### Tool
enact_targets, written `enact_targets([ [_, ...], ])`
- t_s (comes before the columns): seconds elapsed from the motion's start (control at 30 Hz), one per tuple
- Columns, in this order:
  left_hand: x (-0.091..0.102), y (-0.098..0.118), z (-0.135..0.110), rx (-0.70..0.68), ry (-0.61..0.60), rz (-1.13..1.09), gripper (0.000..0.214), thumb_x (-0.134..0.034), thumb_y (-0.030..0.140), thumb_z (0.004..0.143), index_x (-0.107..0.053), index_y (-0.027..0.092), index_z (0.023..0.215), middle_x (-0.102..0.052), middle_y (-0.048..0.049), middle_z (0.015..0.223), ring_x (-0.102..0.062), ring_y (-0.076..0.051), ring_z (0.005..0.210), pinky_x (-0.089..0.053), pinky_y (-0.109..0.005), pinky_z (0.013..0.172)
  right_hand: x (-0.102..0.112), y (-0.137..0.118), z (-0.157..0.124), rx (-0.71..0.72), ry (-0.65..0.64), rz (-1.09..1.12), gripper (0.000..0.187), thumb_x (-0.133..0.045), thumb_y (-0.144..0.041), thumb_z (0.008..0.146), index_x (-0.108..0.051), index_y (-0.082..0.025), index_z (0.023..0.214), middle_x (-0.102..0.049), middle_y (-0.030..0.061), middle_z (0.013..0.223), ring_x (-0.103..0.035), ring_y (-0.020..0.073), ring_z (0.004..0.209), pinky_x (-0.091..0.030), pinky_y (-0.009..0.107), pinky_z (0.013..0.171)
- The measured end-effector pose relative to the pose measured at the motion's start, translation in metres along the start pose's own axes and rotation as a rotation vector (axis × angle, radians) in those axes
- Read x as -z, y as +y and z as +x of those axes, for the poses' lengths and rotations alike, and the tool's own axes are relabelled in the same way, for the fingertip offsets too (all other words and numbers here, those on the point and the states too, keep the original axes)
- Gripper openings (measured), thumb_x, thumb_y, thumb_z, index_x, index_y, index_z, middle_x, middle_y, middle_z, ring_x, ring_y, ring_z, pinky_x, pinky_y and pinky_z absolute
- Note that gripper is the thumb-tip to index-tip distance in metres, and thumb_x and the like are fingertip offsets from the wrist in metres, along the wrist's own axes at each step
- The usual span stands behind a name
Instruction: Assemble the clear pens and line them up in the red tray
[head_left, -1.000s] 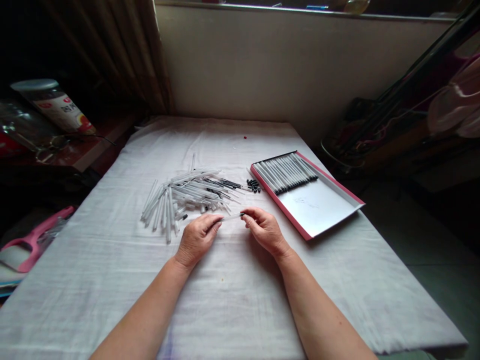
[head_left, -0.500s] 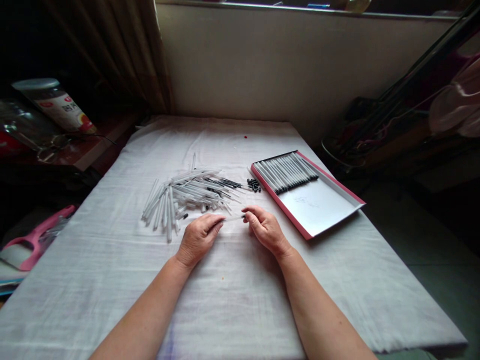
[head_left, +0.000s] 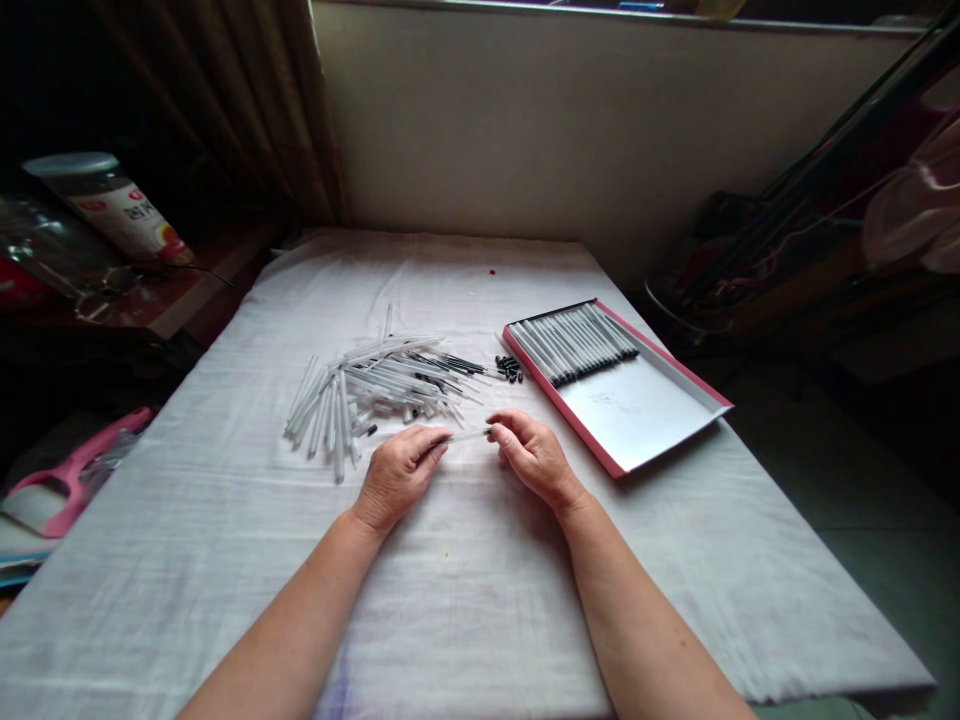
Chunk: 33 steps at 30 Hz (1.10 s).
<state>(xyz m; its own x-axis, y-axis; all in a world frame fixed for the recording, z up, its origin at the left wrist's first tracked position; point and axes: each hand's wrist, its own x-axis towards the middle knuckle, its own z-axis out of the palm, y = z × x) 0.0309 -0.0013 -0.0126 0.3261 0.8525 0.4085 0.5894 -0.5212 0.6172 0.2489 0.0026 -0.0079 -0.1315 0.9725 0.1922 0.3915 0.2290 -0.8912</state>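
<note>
My left hand and my right hand rest low over a white cloth, each pinching one end of a thin clear pen barrel held level between them. The right fingertips are at the barrel's dark end. Just beyond the hands lies a loose pile of clear pen barrels and black refills. A small cluster of black caps sits to the right of the pile. A shallow red-edged box lid at the right holds a row of assembled pens.
A wall rises behind the table, with a curtain at the back left. A jar with a printed label lies on a dark side shelf at the left. A pink object lies below it. Dark clutter fills the right side.
Both hands stay pinched on the pen barrel; the right fingers have shifted slightly at its dark end. The view has drifted a little.
</note>
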Motion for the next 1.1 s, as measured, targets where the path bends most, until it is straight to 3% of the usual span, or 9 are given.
enact_targets([
  [0.07, 0.0002, 0.0, 0.0001, 0.0, -0.004, 0.001, 0.019, -0.055, 0.022, 0.089, -0.068, 0.021, 0.103, -0.073, -0.0057, 0.097, -0.068, -0.019, 0.089, -0.052, -0.029, 0.081, -0.0004, 0.0011, 0.0001, 0.012, -0.004, 0.033, 0.02, -0.056, -0.035, 0.086, -0.064, -0.019, 0.095, -0.068, 0.0032, 0.079, -0.058, 0.0135, 0.062, -0.045, 0.024, 0.057],
  [0.17, 0.0001, -0.0001, 0.0002, -0.001, -0.01, 0.003, 0.019, -0.056, 0.021, 0.089, -0.068, 0.021, 0.103, -0.072, -0.0055, 0.097, -0.067, -0.018, 0.09, -0.051, -0.029, 0.081, -0.0011, -0.0004, 0.0007, 0.019, 0.005, -0.004, 0.018, -0.055, -0.034, 0.086, -0.064, -0.019, 0.081, -0.066, 0.0023, 0.072, -0.056, 0.0131, 0.06, -0.045, 0.024, 0.058],
  [0.27, -0.0001, -0.0002, 0.0, 0.001, -0.005, -0.003, 0.019, -0.056, 0.022, 0.089, -0.068, 0.021, 0.103, -0.072, -0.0055, 0.096, -0.067, -0.018, 0.089, -0.052, -0.029, 0.081, -0.001, -0.0021, 0.0009, -0.007, 0.011, -0.044, 0.028, -0.052, -0.039, 0.088, -0.061, -0.02, 0.07, -0.064, 0.0015, 0.063, -0.056, 0.0132, 0.058, -0.044, 0.024, 0.059],
  [0.47, 0.0, 0.0, 0.0002, 0.008, -0.002, -0.003, 0.019, -0.056, 0.022, 0.089, -0.068, 0.021, 0.103, -0.072, -0.0054, 0.095, -0.067, -0.018, 0.088, -0.052, -0.029, 0.08, -0.0001, 0.0017, 0.0009, -0.016, -0.002, 0.076, 0.02, -0.056, -0.034, 0.085, -0.064, -0.019, 0.095, -0.067, 0.003, 0.077, -0.059, 0.0137, 0.062, -0.046, 0.024, 0.058],
  [0.67, -0.0003, -0.0001, 0.0, 0.006, 0.003, -0.007, 0.018, -0.056, 0.022, 0.089, -0.068, 0.021, 0.102, -0.072, -0.005, 0.095, -0.067, -0.018, 0.088, -0.052, -0.028, 0.079, 0.0012, -0.0015, 0.0014, 0.022, -0.001, -0.01, 0.02, -0.052, -0.034, 0.088, -0.062, -0.02, 0.078, -0.064, 0.0017, 0.068, -0.058, 0.0138, 0.062, -0.045, 0.025, 0.062],
  [0.83, -0.0008, -0.0002, 0.0, 0.011, 0.005, -0.013, 0.018, -0.056, 0.023, 0.088, -0.068, 0.022, 0.102, -0.072, -0.0049, 0.095, -0.067, -0.018, 0.088, -0.052, -0.029, 0.08, 0.0005, 0.0009, 0.0005, 0.015, -0.029, 0.038, 0.016, -0.057, -0.033, 0.085, -0.063, -0.019, 0.091, -0.066, 0.0028, 0.078, -0.058, 0.0139, 0.066, -0.047, 0.025, 0.061],
  [1.1, 0.006, 0.0027, 0.0016, 0.064, -0.014, -0.013, 0.027, -0.052, 0.036, 0.091, -0.066, 0.02, 0.107, -0.072, -0.0068, 0.099, -0.067, -0.019, 0.089, -0.051, -0.029, 0.079, 0.0074, -0.004, 0.0037, -0.081, 0.041, 0.256, 0.022, -0.06, -0.039, 0.081, -0.062, -0.018, 0.088, -0.065, 0.0023, 0.074, -0.056, 0.0119, 0.056, -0.049, 0.026, 0.054],
])
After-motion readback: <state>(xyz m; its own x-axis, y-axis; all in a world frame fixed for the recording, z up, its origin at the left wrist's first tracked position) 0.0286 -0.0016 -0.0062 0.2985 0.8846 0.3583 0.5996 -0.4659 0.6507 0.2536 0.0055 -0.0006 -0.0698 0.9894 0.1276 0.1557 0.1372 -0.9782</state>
